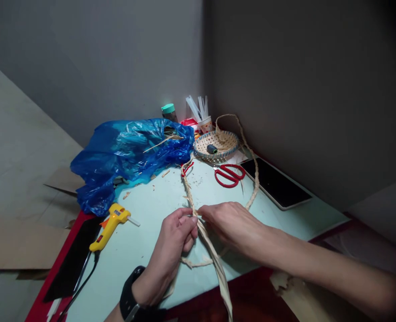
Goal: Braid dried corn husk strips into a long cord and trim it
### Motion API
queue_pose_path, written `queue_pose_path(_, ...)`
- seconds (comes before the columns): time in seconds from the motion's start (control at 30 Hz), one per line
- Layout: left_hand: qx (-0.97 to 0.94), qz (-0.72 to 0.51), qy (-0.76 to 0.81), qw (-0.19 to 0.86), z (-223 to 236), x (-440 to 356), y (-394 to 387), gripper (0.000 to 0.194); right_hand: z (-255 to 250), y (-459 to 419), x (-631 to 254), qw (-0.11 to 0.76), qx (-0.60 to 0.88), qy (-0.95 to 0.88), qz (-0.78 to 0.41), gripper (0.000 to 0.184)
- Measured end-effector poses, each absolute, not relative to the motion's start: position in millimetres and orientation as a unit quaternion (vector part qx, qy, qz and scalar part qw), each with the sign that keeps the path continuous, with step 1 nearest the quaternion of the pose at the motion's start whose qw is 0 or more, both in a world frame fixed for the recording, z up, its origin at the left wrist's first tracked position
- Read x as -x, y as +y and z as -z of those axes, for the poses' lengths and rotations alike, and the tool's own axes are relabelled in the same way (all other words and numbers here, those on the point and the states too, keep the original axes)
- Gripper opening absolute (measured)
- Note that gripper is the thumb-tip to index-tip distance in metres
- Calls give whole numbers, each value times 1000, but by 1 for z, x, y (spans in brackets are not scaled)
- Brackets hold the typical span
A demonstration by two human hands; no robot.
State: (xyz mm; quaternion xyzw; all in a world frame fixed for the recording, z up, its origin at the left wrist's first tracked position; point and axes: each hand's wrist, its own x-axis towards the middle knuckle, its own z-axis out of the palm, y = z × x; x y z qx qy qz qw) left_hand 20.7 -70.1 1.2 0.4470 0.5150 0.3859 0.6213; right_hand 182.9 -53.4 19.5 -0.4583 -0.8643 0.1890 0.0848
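Note:
A pale braided cord [189, 193], seemingly of dried plant fibre, runs down the middle of the table, with red thread [186, 169] at its far end. My left hand [177, 230], with a black watch on the wrist, pinches the cord where the braid meets loose strands. From the right, my right hand [226, 221] closes on the same spot, its fingertips partly hidden. Below both hands, the loose twisted strands [218, 264] hang past the table's near edge. Another length of braid [255, 179] loops round to the right and back toward the basket.
A yellow glue gun [110, 227] lies at left, near a blue plastic bag [134, 150]. Red-handled scissors [229, 175] and a dark tablet [278, 183] lie at right. Behind stand a woven basket [199, 151] holding a thread spool [212, 149], a cup of glue sticks [205, 125] and a green-lidded jar [168, 112].

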Motion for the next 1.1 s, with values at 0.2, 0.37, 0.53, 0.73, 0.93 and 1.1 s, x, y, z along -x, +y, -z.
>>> queue_pose_path(0.2, -505, -340, 577, 545, -6, -23, -71, 29, -17, -67, -178, 57, 477, -876, -42, 13)
queue_pose_path(0.37, -481, -372, 574, 548, 1, -25, -73, 32, -3, -85, -168, 89, 454, -886, -38, 17)
queue_pose_path(0.53, -374, -419, 527, 638, 9, -25, -82, 25, 14, -101, -151, 104, 414, -903, 47, 37)
queue_pose_path(0.73, -352, -440, 504, 655, 6, -20, -86, 23, 12, -104, -156, 151, 378, -912, 57, 25)
queue_pose_path(0.93, -402, -455, 525, 596, 4, -16, -84, 26, -30, -74, -178, 283, 461, -812, -221, 29)
queue_pose_path(1.1, -499, -416, 556, 519, 5, -12, -84, 26, -10, -54, -168, 233, 416, -795, -376, 33)
